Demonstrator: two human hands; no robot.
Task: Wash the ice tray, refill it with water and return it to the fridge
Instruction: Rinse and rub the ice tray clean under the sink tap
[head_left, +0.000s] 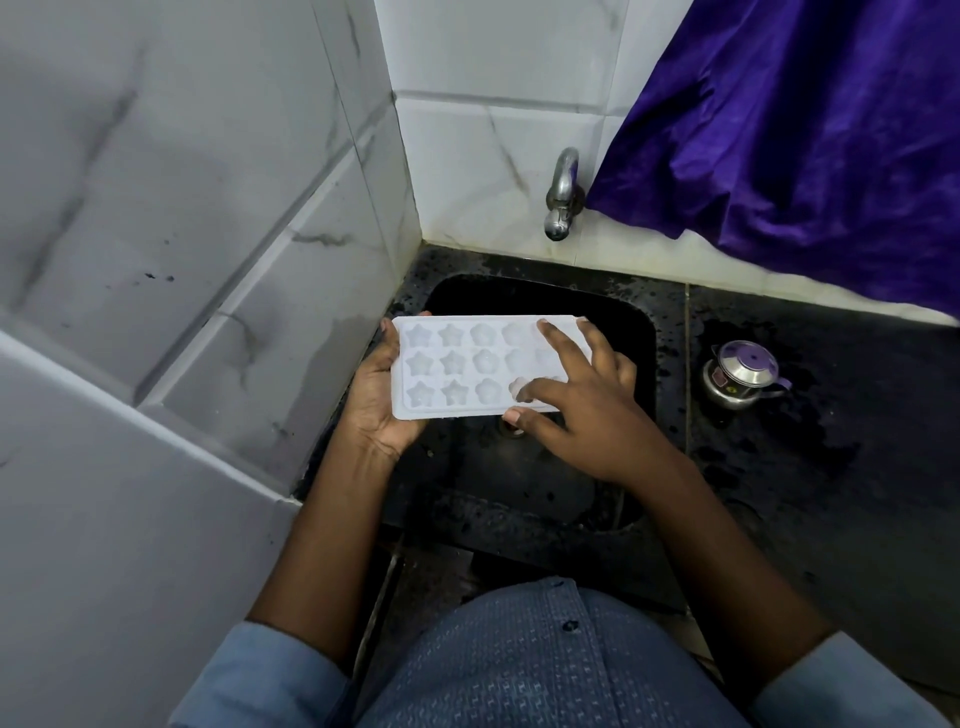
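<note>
Now gripping the tray (457, 364) at its left end with the left hand (382, 402), palm beneath, fingers curled round the edge. Touching its right part with the right hand (576, 410), fingers straight and spread, not clenched, one fingertip in a near mould. Holding it level, moulds up, above the black sink (613, 322). Far behind, a tap (561, 197) on the wall (493, 156). To the right, a steel pot (737, 374) on the counter (831, 441), with purple cloth (805, 130) beyond.

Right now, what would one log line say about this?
left hand: grips ice tray end | right hand: fingers rest on tray cavities | where: over sink | tap: no water seen
</note>
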